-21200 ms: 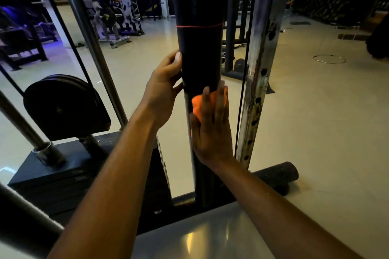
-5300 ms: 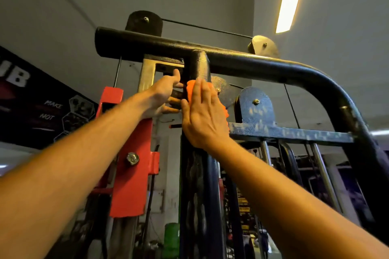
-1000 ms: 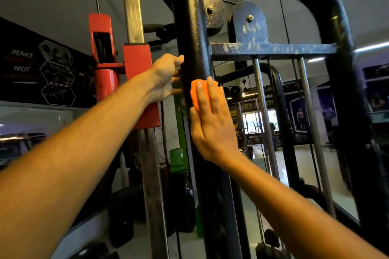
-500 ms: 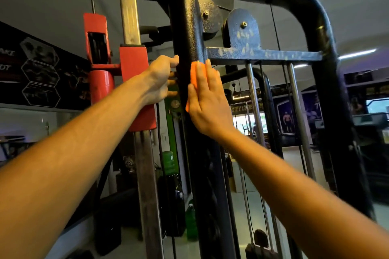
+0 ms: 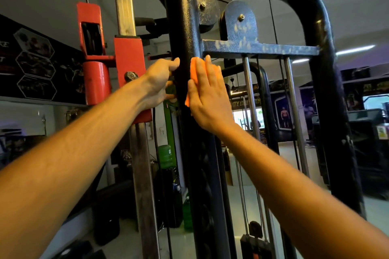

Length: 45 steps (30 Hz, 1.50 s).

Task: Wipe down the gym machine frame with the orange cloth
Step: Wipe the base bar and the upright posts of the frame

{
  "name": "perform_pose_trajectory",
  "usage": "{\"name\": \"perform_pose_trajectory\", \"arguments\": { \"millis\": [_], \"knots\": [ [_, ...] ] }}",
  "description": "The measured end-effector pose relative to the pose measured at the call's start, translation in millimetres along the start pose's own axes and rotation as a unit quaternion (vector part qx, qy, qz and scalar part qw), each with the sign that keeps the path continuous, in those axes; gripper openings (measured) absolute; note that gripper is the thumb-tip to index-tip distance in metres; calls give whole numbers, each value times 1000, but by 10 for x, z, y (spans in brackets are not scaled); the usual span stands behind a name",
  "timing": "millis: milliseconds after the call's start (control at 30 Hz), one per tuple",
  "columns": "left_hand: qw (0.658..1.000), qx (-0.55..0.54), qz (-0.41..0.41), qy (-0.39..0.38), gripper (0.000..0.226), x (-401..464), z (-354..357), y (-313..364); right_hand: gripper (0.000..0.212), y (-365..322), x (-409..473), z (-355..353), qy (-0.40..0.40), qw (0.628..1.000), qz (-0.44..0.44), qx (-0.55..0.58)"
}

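since half a second ago the right hand (image 5: 207,94) has slid the orange cloth (image 5: 193,79) a little way down the black post (image 5: 181,33), and a second ago it sat lower still, so the hand goes up and down. right now the cloth is squashed flat between the palm and the right side of the post, just under the blue bar (image 5: 261,48). the right fingers are straight and close together, pressing, not curled. the left hand (image 5: 159,82) grips the left side of the same post, fingers bent round it to keep steady. the cloth looks soft, thin and light, so it should bend round the post with ease; a flat palm on its middle seems the best hold, because it could slip out and drop. the post looks hard, bumpy and a bit shiny, with chipped paint. beside it is a red bracket (image 5: 129,59) on a steel bar. the gym room is dim, with posters on the wall and a pale floor (image 5: 294,153).
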State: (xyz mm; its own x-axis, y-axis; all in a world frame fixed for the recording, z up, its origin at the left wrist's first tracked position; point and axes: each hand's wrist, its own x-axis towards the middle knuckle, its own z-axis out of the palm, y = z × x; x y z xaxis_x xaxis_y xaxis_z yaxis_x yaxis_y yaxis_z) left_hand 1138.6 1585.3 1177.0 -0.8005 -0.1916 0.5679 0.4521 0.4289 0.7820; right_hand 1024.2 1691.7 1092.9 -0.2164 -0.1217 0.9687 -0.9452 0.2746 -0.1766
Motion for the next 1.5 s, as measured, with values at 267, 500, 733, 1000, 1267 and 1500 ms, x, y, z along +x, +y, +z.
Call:
{"name": "perform_pose_trajectory", "arguments": {
  "millis": [267,500,733,1000,1267,1500],
  "knots": [
    [1000,-11,20,10,28,-27,23,-183,71,88,-1048,198,5,999,-37,20],
    [997,53,26,57,38,-72,152,-276,72,7,-618,93,-9,1000,-9,28],
    [999,-45,1,30,34,-119,81,-442,70,71,-1429,191,-38,992,-77,-96],
    [996,-80,-8,47,65,-194,112,-454,67,-92,-889,181,-21,987,-83,-133],
    [994,-105,-5,31,77,-262,81,-428,65,-92,-985,175,-66,969,-94,-221],
    [992,-119,-3,29,78,-239,93,-494,67,-143,-1344,285,-20,986,-43,-162]
  ]
}}
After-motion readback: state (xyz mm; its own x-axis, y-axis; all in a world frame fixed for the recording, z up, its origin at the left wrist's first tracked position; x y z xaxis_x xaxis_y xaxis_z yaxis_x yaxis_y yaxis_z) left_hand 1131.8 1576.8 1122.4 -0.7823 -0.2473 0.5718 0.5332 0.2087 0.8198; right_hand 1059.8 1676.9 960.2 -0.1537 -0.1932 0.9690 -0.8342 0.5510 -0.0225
